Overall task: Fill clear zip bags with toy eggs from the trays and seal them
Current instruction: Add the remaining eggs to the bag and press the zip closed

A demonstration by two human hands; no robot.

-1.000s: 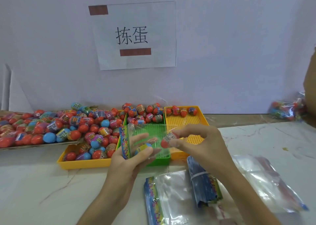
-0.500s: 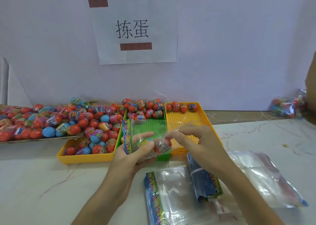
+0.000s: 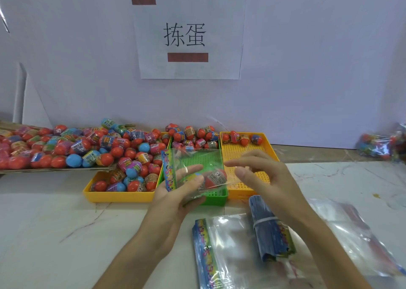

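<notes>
Clear zip bag [image 3: 195, 168] in left hand [image 3: 175, 192] grip, red egg [image 3: 214, 179] inside, right hand [image 3: 259, 174] beside

Even soft light, slightly blurred edges

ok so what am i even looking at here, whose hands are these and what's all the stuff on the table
There is no machine here: these are one person's two bare hands, filmed by a wide-angle camera worn on their head, looking forward and down.

The left hand holds a clear zip bag with a colourful printed strip along one edge. An orange toy egg sits inside the bag, with what looks like a second egg beside it. The right hand is open just to the right of the bag and grips nothing.

On the pale table stand three trays: a yellow tray heaped with eggs, a green tray and another yellow tray with eggs only at the back. Near the person lies a stack of empty bags and a banded bundle. A paper sign hangs on the wall.
</notes>
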